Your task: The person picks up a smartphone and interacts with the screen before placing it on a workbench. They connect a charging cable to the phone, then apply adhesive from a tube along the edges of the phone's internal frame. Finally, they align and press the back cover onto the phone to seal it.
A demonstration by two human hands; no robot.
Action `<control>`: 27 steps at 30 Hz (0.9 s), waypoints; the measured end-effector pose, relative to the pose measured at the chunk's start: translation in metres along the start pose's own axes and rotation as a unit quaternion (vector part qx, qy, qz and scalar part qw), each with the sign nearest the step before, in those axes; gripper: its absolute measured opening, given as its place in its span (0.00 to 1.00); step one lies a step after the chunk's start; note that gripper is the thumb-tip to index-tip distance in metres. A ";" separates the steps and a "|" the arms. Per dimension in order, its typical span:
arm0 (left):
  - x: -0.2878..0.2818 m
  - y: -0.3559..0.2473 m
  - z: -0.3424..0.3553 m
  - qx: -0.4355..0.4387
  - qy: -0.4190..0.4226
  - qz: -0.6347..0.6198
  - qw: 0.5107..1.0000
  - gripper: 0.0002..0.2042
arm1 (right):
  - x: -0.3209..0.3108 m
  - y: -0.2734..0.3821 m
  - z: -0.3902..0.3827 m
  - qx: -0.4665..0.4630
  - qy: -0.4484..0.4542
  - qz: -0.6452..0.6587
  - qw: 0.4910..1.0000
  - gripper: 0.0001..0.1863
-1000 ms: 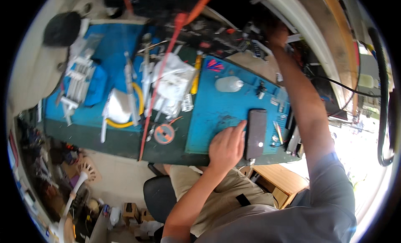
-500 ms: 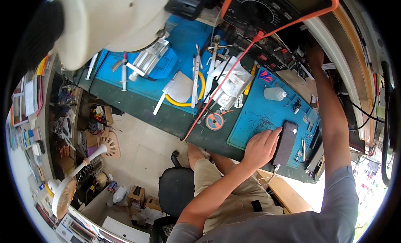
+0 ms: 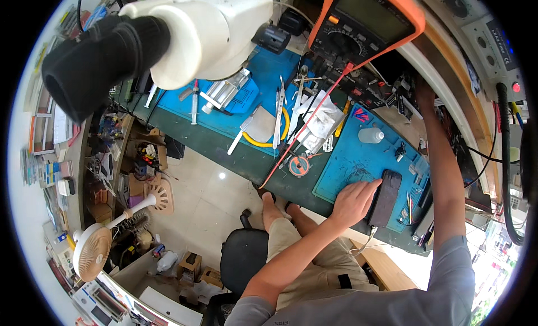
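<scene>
My left hand (image 3: 355, 203) rests at the near edge of the blue work mat (image 3: 336, 175). Its fingers are stretched out, their tips beside or touching a dark phone (image 3: 385, 198). That phone lies on the mat, with a pale cable (image 3: 370, 234) at its near end. My right hand (image 3: 425, 95) reaches far forward into a shaded nook among small tools and parts (image 3: 401, 99). Shadow and clutter hide its fingers. Between the hands a white squeeze bottle (image 3: 370, 136) lies on the mat, with tweezers (image 3: 409, 207) to the phone's right.
A multimeter (image 3: 358, 24) with a red lead stands at the back. A white microscope (image 3: 207, 32) overhangs the left side, above a metal clamp fixture (image 3: 226, 89). A solder-wire spool (image 3: 298, 166) lies mid-bench. A black chair (image 3: 244, 259) and a fan (image 3: 92, 253) stand on the left.
The view has shifted, bringing more of the microscope and multimeter into sight. My left hand stays by the phone, and my right arm still reaches into the nook.
</scene>
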State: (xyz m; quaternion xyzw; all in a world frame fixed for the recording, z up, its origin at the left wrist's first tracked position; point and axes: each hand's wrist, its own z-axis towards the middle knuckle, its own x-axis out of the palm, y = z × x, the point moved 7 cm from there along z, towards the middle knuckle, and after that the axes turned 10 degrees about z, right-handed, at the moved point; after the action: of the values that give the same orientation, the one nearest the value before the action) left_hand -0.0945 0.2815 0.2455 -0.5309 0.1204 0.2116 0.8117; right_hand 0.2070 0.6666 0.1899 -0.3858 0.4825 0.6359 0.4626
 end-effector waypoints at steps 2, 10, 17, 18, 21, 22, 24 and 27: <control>-0.032 -0.015 0.007 0.052 -0.057 -0.006 0.997 0.16 | -0.013 -0.011 -0.030 -0.029 -0.079 0.138 0.987 0.30; -0.245 0.110 0.091 -0.130 -0.207 0.472 0.847 0.37 | -0.115 0.107 -0.206 0.106 0.091 0.276 0.951 0.37; -0.267 0.203 0.128 -0.065 0.057 0.474 0.876 0.34 | -0.198 0.167 -0.312 0.197 0.171 0.397 0.880 0.31; -0.275 0.220 0.124 -0.042 0.068 0.528 0.846 0.33 | -0.199 0.175 -0.325 0.224 0.191 0.417 0.860 0.30; -0.280 0.219 0.128 -0.096 0.114 0.539 0.829 0.35 | -0.215 0.199 -0.351 0.202 0.185 0.407 0.871 0.29; -0.290 0.226 0.126 -0.144 0.134 0.547 0.814 0.36 | -0.212 0.210 -0.356 0.177 0.172 0.428 0.869 0.28; -0.278 0.222 0.141 -0.171 0.176 0.538 0.807 0.44 | -0.218 0.220 -0.378 0.183 0.160 0.434 0.867 0.29; -0.274 0.220 0.149 -0.165 0.181 0.496 0.833 0.46 | -0.224 0.243 -0.397 0.189 0.175 0.443 0.859 0.29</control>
State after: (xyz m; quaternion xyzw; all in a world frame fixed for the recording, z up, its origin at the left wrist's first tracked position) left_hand -0.4446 0.4345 0.2427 -0.5551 0.4753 0.5028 0.4616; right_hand 0.0520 0.2070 0.3680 -0.1414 0.7863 0.5924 0.1039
